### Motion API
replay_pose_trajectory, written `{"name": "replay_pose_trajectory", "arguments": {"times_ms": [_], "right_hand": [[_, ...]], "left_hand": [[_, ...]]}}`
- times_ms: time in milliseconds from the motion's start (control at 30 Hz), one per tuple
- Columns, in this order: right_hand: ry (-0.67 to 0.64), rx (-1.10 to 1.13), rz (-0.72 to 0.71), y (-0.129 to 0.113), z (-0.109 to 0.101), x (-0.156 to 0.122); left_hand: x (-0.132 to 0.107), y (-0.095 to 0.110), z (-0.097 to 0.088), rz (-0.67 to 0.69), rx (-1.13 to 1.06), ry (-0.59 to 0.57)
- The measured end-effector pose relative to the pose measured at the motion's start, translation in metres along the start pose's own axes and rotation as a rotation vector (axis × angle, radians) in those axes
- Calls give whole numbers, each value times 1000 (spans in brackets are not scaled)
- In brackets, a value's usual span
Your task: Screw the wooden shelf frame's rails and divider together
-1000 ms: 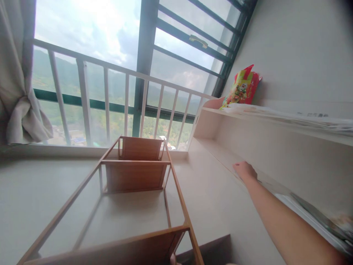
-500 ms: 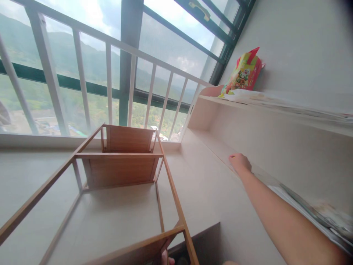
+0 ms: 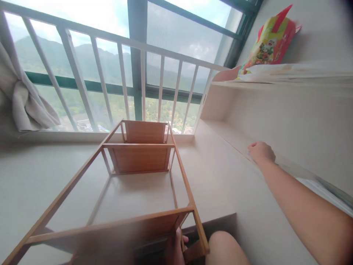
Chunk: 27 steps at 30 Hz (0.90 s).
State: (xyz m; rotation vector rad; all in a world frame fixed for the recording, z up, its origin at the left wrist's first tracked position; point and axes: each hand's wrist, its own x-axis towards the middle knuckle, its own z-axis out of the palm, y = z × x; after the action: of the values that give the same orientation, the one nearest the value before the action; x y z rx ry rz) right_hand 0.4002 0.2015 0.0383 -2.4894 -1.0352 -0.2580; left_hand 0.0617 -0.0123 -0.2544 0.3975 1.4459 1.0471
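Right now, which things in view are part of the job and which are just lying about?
In hand: wooden rack, gripped by left hand; low ledge under right hand.
Lying about: snack bag, papers, curtain.

Bright daylight floods through the window (image 3: 171, 48), edges bend fisheye-like, near foreground blurs.

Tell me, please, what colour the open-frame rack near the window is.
The rack is a warm light-brown wood tone, seen best in the head view.
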Motion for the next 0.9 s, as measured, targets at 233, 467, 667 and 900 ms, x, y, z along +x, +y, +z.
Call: {"name": "replay_pose_trajectory", "arguments": {"times_ms": [233, 467, 667, 900], "right_hand": [[80, 134, 88, 2, 5, 6], [241, 274, 100, 2, 4, 3], [411, 537, 12, -3, 3, -1], [350, 1038, -242, -29, -13, -36]], "left_hand": [[-11, 15, -12, 32, -52, -14], [-17, 18, -14, 39, -103, -84], [-15, 17, -8, 69, -146, -76], [-9, 11, 0, 147, -202, -56]]}}
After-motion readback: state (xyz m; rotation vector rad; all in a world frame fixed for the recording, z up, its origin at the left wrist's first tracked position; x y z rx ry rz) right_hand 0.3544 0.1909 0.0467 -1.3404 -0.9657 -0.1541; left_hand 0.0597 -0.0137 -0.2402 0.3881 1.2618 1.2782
